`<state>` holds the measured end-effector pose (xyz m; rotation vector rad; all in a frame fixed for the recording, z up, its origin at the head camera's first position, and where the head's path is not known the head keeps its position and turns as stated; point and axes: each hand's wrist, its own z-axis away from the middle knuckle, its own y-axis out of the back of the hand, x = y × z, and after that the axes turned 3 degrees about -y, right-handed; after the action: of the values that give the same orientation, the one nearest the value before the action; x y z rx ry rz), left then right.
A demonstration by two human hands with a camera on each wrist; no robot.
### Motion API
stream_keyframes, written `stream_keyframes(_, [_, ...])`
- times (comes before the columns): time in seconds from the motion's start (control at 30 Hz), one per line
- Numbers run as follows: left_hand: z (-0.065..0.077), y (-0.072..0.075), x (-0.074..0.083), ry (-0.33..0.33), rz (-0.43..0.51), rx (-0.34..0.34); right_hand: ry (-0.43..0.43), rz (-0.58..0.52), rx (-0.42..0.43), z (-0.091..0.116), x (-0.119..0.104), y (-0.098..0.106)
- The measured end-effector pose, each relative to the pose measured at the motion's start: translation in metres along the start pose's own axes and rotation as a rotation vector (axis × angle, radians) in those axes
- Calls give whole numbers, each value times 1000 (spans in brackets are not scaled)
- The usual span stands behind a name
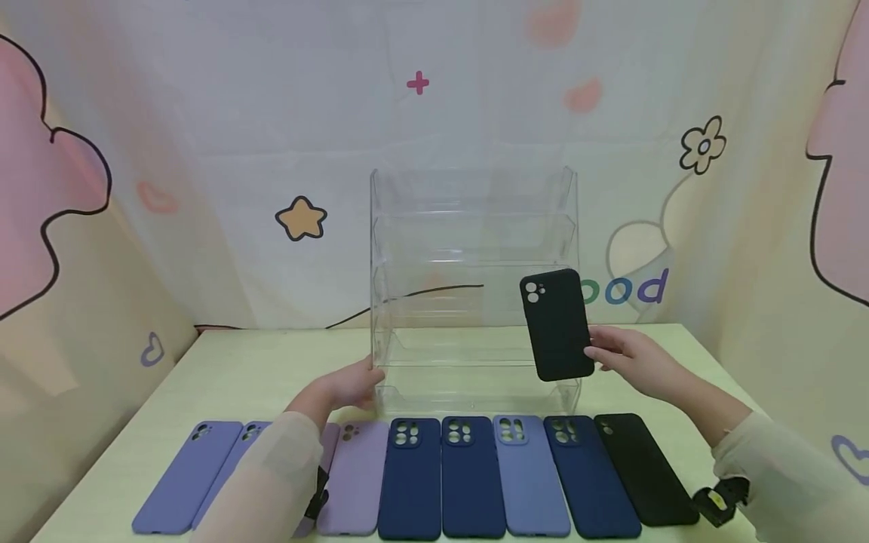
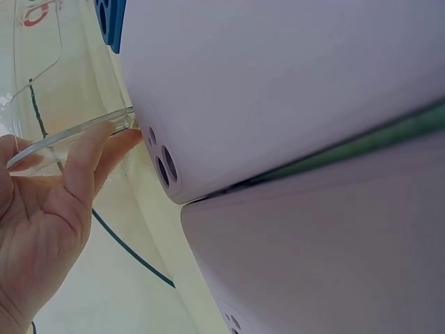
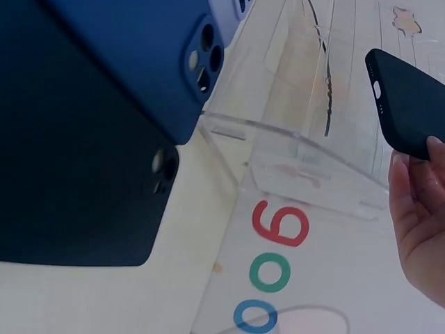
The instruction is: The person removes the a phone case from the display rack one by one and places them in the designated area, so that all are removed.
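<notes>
A clear tiered display rack (image 1: 468, 267) stands upright on the table. My left hand (image 1: 349, 383) grips its lower left side; in the left wrist view the fingers (image 2: 82, 163) and thumb lie on either side of the rack's clear edge (image 2: 76, 129). My right hand (image 1: 634, 362) pinches a black phone case (image 1: 557, 324) by its lower right edge. The case is raised in front of the rack's right part, its camera cutouts at the top left. In the right wrist view the same black case (image 3: 410, 104) shows a side port opening.
A row of phone cases lies along the table's front: periwinkle (image 1: 186, 479), light purple (image 1: 354, 475), navy (image 1: 409, 483), another periwinkle (image 1: 532, 479) and black (image 1: 645, 467). My left forearm covers part of the row. A patterned curtain (image 1: 475, 98) hangs behind the table.
</notes>
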<state>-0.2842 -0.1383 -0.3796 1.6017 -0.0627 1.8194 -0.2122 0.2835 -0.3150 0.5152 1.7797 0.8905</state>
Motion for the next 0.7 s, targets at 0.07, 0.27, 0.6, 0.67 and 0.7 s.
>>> stream_keyframes(0.07, [0,0,0,-3,-15,7,-18,2,-13,8,4,4])
stream_keyframes(0.27, [1,-1,0,-11,-31,-1,-18,-26,-57,30,22,18])
stream_keyframes(0.6, [0,-1,-1,7,34,-24,-75,-69,-101,60,51,34])
stream_keyframes(0.67, [0,-2,-1,10,26,-20,-102,-67,-98,63,55,35])
stream_keyframes(0.7, [0,-2,-1,8,20,-18,-109,-66,-95,64,57,35])
